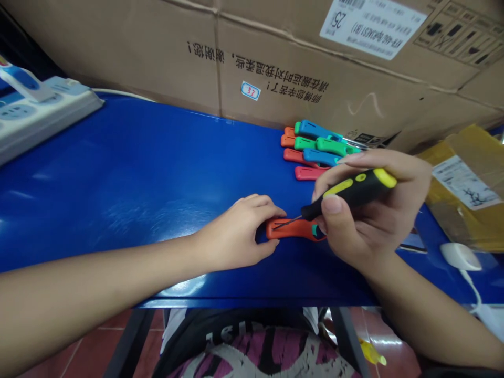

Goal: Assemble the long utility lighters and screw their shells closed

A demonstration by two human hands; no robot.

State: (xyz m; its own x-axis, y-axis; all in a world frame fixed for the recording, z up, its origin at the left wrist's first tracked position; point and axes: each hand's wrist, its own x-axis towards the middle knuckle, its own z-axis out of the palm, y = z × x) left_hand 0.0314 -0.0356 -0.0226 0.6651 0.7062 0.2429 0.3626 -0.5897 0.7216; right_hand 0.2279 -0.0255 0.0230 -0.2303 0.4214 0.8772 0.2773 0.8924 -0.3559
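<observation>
My right hand (pixel 378 220) is closed around a black and yellow screwdriver (pixel 354 191). Its thin shaft slants down to the left, and the tip is at the narrow slot in the end of an orange utility lighter (pixel 291 229). The lighter lies flat on the table, its front part hidden behind my right hand. With thumb and fingers on either side of its rounded end, my left hand (pixel 240 231) grips the lighter. Behind my hands is a pile of similar lighters (pixel 309 143) in blue, green, orange and red.
A large cardboard box (pixel 157 58) stands along the back of the blue table (pixel 118 178). On the left sits a white power strip (pixel 47 113) with a plug in it. To the right are a taped package (pixel 468 184) and a white corded device (pixel 460 256).
</observation>
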